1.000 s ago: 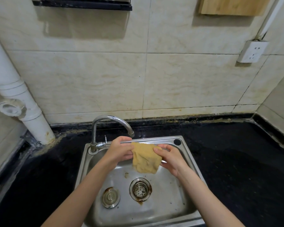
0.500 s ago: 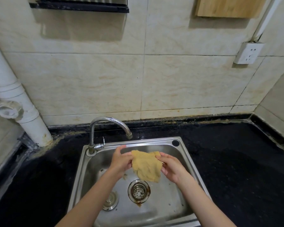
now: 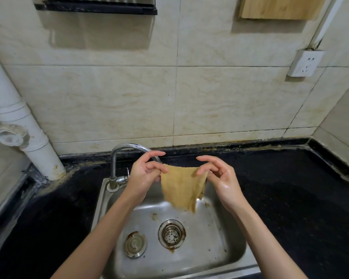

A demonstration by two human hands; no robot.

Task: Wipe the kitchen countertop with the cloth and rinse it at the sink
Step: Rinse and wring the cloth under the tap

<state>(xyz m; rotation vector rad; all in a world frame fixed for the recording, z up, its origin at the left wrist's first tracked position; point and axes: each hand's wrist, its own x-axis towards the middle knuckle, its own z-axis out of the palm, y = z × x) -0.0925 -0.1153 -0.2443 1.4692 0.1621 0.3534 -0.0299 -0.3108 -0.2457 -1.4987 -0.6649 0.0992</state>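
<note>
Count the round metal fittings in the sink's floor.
2: a strainer drain at the middle of the sink floor, and a capped fitting to its left. None looks hidden.

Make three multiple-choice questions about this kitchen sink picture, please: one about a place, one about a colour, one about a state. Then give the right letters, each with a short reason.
1. Where does the cloth hang?
A. Over the sink basin
B. On the black countertop
C. On the white pipe

2. What colour is the cloth?
A. Blue
B. Yellow-tan
C. White

3. How is the cloth held?
A. Balled up in one fist
B. Lying flat, untouched
C. Spread between both hands, pinched at its top corners

Answers:
1. A, its lower edge hangs above the steel basin near the drain.
2. B, the fabric is yellow-tan.
3. C, the left hand and the right hand each pinch a top corner.
</note>
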